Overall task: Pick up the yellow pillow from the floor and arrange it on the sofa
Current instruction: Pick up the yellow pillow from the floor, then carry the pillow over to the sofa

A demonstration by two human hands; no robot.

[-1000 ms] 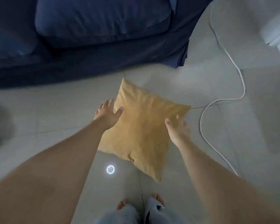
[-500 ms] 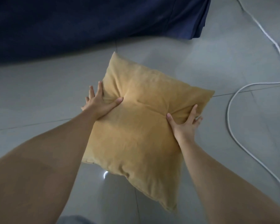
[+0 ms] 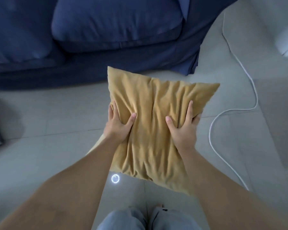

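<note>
At the centre of the frame the left hand (image 3: 118, 126) and the right hand (image 3: 183, 128) each clutch one side of the yellow pillow (image 3: 153, 117), thumbs pressed into its top face and fingers wrapped round its side edges and out of sight beneath. Gripping opposite sides like this lets the person carry the soft cushion level and squarely in front of the body, which I judge is the easiest way to bring it over and set it down flat or upright against a backrest. The squeeze from both sides bunches the cover, so long folds run down the fabric between the two thumbs.

The pillow looks square, mustard-yellow, with a soft, velvety-looking cover and limp filling; its upper left corner stands pointed while the lower right corner droops. It appears lifted clear of the floor (image 3: 48, 146), hanging above the grey tiles with its far corner reaching toward the sofa front, though how high it sits I cannot tell.

Outward from there, the dark blue sofa (image 3: 115, 24) fills the upper left and top of the frame, its seat cushion bare and close ahead. A white cable (image 3: 254, 97) loops across the floor at the right, well apart from the pillow. A small ring of light (image 3: 115, 179) shines on the tile just below the pillow's lower edge
</note>
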